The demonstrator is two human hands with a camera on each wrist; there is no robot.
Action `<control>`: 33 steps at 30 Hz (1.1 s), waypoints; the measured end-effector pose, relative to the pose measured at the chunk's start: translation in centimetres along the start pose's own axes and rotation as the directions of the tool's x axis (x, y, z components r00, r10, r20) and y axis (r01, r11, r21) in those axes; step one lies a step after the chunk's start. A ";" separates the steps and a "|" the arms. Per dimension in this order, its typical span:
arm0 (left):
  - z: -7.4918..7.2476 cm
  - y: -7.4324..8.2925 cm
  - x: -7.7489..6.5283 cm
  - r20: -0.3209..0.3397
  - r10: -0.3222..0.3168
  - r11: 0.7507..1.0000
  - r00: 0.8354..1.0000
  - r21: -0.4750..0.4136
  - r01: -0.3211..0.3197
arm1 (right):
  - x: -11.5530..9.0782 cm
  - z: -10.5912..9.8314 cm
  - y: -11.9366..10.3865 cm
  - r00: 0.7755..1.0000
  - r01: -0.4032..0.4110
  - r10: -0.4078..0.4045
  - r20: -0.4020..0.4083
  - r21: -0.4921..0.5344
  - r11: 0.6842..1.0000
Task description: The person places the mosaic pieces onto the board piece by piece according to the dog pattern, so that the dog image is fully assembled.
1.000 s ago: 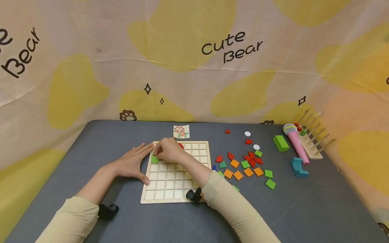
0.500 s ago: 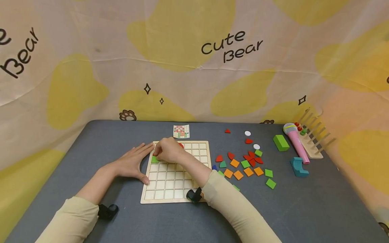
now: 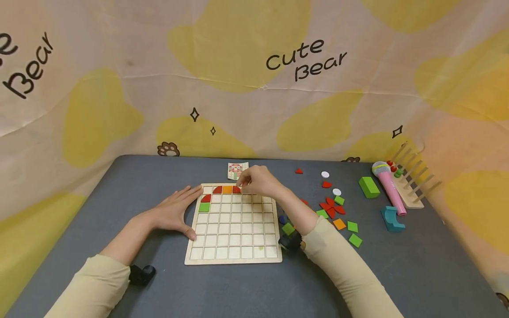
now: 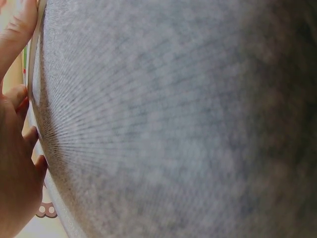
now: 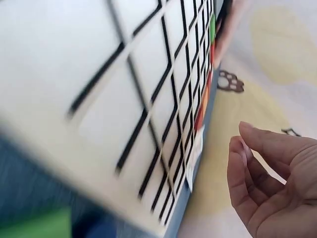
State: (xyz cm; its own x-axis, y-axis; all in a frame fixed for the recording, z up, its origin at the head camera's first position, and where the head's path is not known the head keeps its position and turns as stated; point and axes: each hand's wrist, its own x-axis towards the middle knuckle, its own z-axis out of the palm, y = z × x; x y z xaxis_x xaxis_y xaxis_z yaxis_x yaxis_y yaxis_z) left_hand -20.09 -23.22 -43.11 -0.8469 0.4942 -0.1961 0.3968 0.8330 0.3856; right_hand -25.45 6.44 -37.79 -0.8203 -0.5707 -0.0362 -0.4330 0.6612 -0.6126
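A wooden grid board [image 3: 234, 262] lies on the dark table. My left hand [image 3: 172, 214] rests along its left edge with fingers and thumb spread, touching the frame. Over the board's far edge is my right hand [image 3: 260, 180], its fingers loosely bent; in the right wrist view that hand [image 5: 277, 183] has nothing between thumb and fingertips. In the top row sit a red quarter-round piece [image 3: 217, 190], an orange square [image 3: 227, 189] and another red piece [image 3: 236, 190] beside the right fingertips. Below at left are a red piece [image 3: 206, 198] and a green square [image 3: 204, 207].
A small pattern card [image 3: 235, 170] lies behind the board, partly covered by the right hand. Loose pieces, such as an orange square [image 3: 339, 224], lie to the right. Farther right are a green block [image 3: 369, 187], pink microphone [image 3: 391, 192], teal arch [image 3: 391, 219] and pegged board [image 3: 413, 201].
My right hand has moved right and up from the board's upper left, uncovering the red, orange and green pieces there. My left hand has stayed at the left edge.
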 end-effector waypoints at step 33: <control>-0.3 0.4 -0.1 -0.002 0.016 1.000 1.000 -0.009 -0.016 | -7.0 -4.4 8.9 0.950 -0.084 0.087 0.299 -0.022 0.996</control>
State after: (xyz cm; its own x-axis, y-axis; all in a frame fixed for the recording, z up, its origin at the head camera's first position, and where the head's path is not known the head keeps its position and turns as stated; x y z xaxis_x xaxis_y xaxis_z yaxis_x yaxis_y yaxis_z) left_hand -19.90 -22.98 -42.67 -0.8411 0.5072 -0.1879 0.4074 0.8226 0.3967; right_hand -25.21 18.48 -39.51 -0.7059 -0.6301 -0.3236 -0.3705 0.7178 -0.5894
